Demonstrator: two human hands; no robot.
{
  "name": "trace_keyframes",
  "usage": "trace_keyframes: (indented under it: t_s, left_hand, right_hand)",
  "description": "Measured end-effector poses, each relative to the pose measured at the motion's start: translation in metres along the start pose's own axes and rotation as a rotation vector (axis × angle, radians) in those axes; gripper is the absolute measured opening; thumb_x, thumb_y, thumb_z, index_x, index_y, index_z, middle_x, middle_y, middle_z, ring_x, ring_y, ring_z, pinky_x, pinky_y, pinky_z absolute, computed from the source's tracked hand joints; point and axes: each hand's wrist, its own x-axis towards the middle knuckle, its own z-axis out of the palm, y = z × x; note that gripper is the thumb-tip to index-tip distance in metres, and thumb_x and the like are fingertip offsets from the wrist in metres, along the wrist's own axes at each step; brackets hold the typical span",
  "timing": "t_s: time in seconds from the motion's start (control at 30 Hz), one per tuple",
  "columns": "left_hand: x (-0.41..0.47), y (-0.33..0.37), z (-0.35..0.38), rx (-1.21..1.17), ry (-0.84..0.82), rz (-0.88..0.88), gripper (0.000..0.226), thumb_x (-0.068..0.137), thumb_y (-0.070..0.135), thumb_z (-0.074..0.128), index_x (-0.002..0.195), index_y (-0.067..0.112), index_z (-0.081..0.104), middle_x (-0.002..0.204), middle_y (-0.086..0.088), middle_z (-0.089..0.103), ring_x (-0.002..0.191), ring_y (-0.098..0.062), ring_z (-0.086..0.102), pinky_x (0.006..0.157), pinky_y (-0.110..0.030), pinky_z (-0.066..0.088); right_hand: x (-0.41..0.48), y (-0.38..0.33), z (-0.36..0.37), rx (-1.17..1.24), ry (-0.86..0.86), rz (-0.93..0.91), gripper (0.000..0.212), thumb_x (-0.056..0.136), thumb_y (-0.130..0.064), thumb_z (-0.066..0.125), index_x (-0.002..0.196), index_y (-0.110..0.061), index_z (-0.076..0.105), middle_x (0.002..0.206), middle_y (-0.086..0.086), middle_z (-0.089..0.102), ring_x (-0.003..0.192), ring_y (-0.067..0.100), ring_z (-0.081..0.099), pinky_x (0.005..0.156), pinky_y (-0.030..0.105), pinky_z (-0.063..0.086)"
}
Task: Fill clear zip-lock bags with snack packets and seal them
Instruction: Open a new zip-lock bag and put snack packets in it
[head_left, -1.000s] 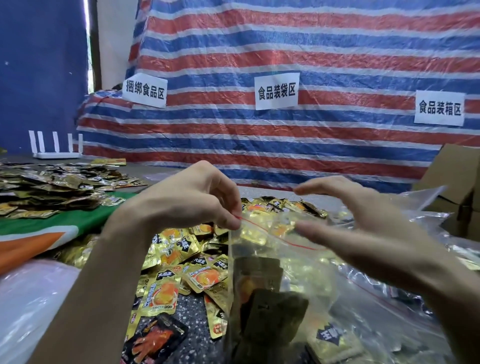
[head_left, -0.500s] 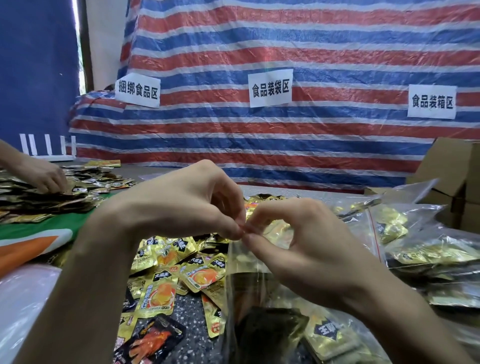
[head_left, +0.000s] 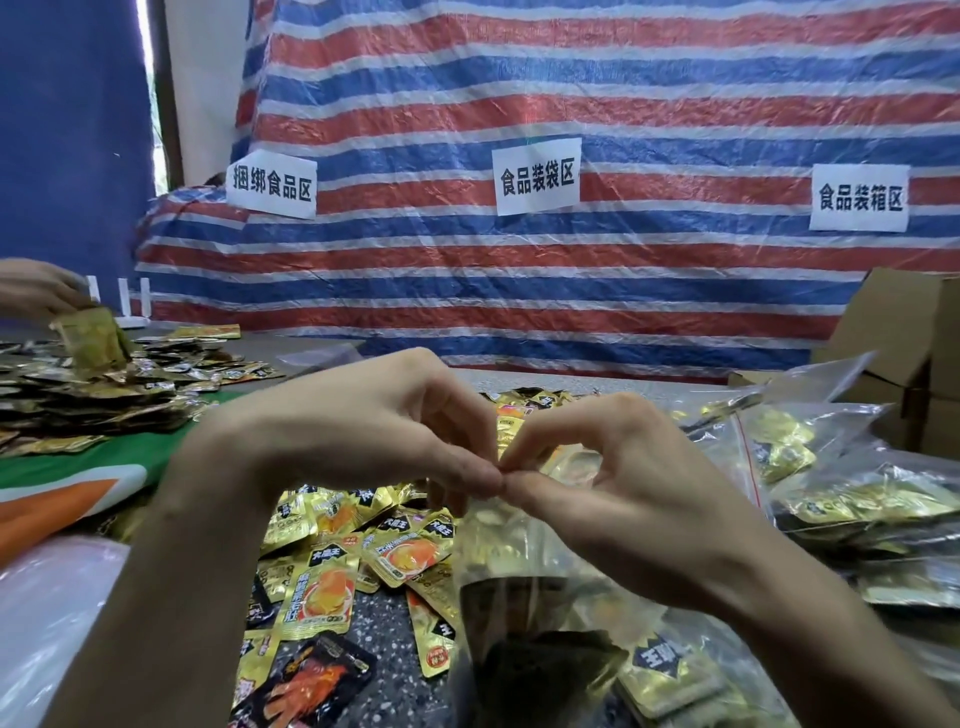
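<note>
Above the counter (head_left: 384, 631): left hand (head_left: 363, 431) and right hand (head_left: 613, 499) meet, both pinching the top edge of the bag (head_left: 524, 603), packets (head_left: 660, 675) inside; loose packets (head_left: 319, 597) beneath.

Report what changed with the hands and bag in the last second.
The right hand slid left along the zip-lock bag until it met the left hand; both pinch its seal. Another person's hand entered far left, holding a packet. The left hand's pinch and the loose packets stayed.

Speckled table (head_left: 387, 631), loose snack packets (head_left: 322, 597), filled zip-lock bags (head_left: 852, 501), green cloth (head_left: 93, 462)
</note>
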Motion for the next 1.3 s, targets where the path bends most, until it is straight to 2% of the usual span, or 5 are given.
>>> trace_keyframes:
  t_s: [0.23,0.47,0.8,1.03,1.3]
  left_hand:
    - [0.006,-0.010,0.000,-0.143,0.030,0.071,0.013,0.080,0.018,0.070,0.077,0.006,0.073,0.071,-0.004,0.066,0.067,-0.016,0.061,0.063,-0.022,0.050]
    - [0.007,-0.017,-0.003,-0.172,0.071,0.145,0.009,0.076,0.020,0.074,0.071,0.012,0.075,0.070,-0.004,0.065,0.065,-0.013,0.061,0.059,-0.019,0.049]
    - [0.002,-0.036,-0.013,-0.208,0.136,0.129,0.014,0.072,0.021,0.075,0.068,0.007,0.075,0.063,-0.007,0.063,0.058,-0.013,0.059,0.056,-0.019,0.048]
    - [0.001,-0.048,-0.017,-0.219,0.164,0.122,0.015,0.072,0.018,0.073,0.068,0.004,0.073,0.065,-0.011,0.063,0.059,-0.015,0.058,0.056,-0.019,0.048]
    - [-0.002,-0.068,-0.027,-0.177,0.219,0.070,0.044,0.064,0.049,0.082,0.068,0.007,0.072,0.066,-0.012,0.062,0.060,-0.018,0.058,0.057,-0.020,0.048]
  right_hand:
    - [0.002,0.011,-0.020,0.026,-0.091,0.057,0.016,0.082,-0.045,0.071,0.074,-0.032,0.077,0.075,-0.019,0.070,0.077,0.003,0.064,0.074,0.027,0.052]
    - [0.004,0.022,-0.032,0.045,-0.143,0.057,0.011,0.084,-0.032,0.077,0.075,-0.027,0.079,0.078,-0.017,0.074,0.080,-0.005,0.064,0.074,0.007,0.044]
    - [0.001,0.049,-0.053,0.139,-0.221,0.195,0.004,0.083,-0.023,0.079,0.082,-0.020,0.080,0.081,-0.009,0.077,0.080,0.005,0.071,0.072,0.014,0.054]
    - [-0.002,0.063,-0.063,0.142,-0.232,0.279,0.007,0.081,-0.023,0.080,0.083,-0.016,0.080,0.080,-0.002,0.077,0.079,0.013,0.072,0.085,0.038,0.056]
    - [-0.001,0.064,-0.060,0.114,-0.235,0.310,0.021,0.080,-0.032,0.080,0.071,-0.013,0.076,0.068,0.005,0.073,0.060,0.011,0.063,0.061,0.029,0.054]
